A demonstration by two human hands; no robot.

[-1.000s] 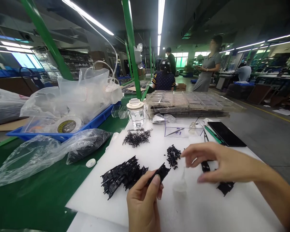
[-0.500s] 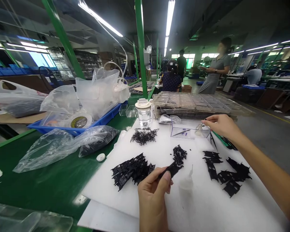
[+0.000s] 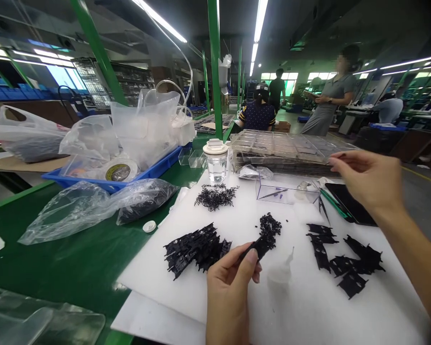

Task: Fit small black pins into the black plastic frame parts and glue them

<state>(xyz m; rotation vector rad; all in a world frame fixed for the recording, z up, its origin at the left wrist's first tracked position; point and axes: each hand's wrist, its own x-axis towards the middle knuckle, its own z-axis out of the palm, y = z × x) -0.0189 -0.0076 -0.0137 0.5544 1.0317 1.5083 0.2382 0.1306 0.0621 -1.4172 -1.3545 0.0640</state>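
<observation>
One black plate (image 3: 260, 247) sits pinched in the left hand (image 3: 232, 278), on the near side of the pile of tiny black pieces (image 3: 270, 224). Right of that pile, the right hand (image 3: 373, 182) hangs raised, fingers curled; whether it grips anything, I cannot tell.

left grip (image 3: 233, 274): bare, slim-fingered | right grip (image 3: 375, 181): bare, slim-fingered | right forearm (image 3: 413, 251): bare, slender

No words or numbers can be read: the round yellow-and-dark label (image 3: 118, 172) on the white roll (image 3: 133, 168) at left is too blurred to make out, and the red print (image 3: 62, 127) on the plastic bag (image 3: 32, 136) farther left is illegible
</observation>
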